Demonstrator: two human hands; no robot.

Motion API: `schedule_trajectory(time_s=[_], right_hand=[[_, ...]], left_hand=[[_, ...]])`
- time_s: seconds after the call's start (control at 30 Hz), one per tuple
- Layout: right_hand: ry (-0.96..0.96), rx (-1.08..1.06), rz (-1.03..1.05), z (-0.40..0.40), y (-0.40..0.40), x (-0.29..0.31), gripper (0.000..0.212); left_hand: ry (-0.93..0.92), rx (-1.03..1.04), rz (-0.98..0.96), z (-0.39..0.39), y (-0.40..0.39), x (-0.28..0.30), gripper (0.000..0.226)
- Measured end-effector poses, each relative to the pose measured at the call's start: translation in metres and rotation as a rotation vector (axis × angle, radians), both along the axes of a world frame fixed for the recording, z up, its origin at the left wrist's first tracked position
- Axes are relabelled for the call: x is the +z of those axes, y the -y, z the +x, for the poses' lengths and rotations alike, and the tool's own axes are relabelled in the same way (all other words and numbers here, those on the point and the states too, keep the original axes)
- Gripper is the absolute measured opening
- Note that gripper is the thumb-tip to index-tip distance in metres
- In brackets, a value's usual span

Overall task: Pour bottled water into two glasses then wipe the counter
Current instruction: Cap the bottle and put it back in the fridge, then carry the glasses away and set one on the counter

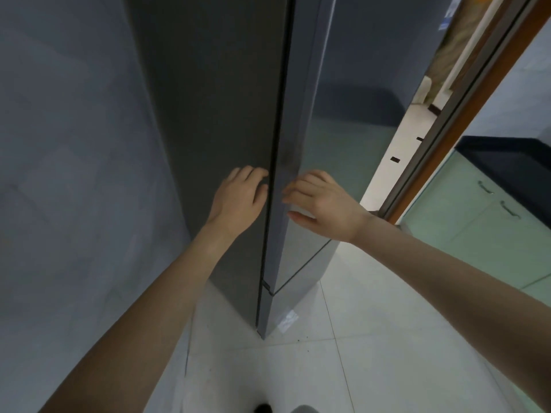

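A tall grey refrigerator (226, 99) stands in front of me, seen from its corner. My left hand (238, 198) lies against its dark side panel, with the fingertips curled into the seam at the door's edge. My right hand (322, 201) rests on the glossy door front (351, 120) just right of that seam, fingers bent over the edge and thumb spread out below. Neither hand holds a loose object. No bottle, glass or cloth is in view.
A grey wall (74, 174) closes in on the left. A wooden door frame (465, 114) runs diagonally at the right. Beyond it are pale green cabinets (477, 228) under a dark counter (512, 162). White floor tiles (343, 353) lie below.
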State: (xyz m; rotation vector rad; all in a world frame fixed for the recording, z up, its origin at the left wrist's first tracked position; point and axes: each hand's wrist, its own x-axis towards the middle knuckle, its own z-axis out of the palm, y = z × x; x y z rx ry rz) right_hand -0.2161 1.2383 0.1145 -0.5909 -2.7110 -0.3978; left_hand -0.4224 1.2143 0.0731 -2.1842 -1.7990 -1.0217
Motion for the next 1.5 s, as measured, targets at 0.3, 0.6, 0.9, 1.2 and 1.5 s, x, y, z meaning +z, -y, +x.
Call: schedule_trajectory(time_s=[0.3,0.6,0.9,1.2,1.5], right_hand=[[-0.422,-0.483,-0.266,0.087,0.108,-0.037,0.034],[-0.602,-1.063,-0.359,0.221,0.253,-0.078,0.046],[-0.648,-1.676,-0.449,0.285,0.407,-0.147,0.052],[-0.799,-2.201,-0.336,0.295,0.476,-0.162,0.048],[-0.812,-2.475,-0.201,0.3,0.491,-0.157,0.048]], left_hand=[[-0.045,-0.136,-0.076,0.086,0.079,0.002,0.035],[-0.07,-0.525,-0.203,0.219,0.148,-0.027,0.053],[-0.24,-1.013,-0.369,0.353,0.221,-0.099,0.051],[-0.311,-1.465,-0.397,0.443,0.231,-0.111,0.049],[-0.379,-1.824,-0.345,0.532,0.238,-0.112,0.048]])
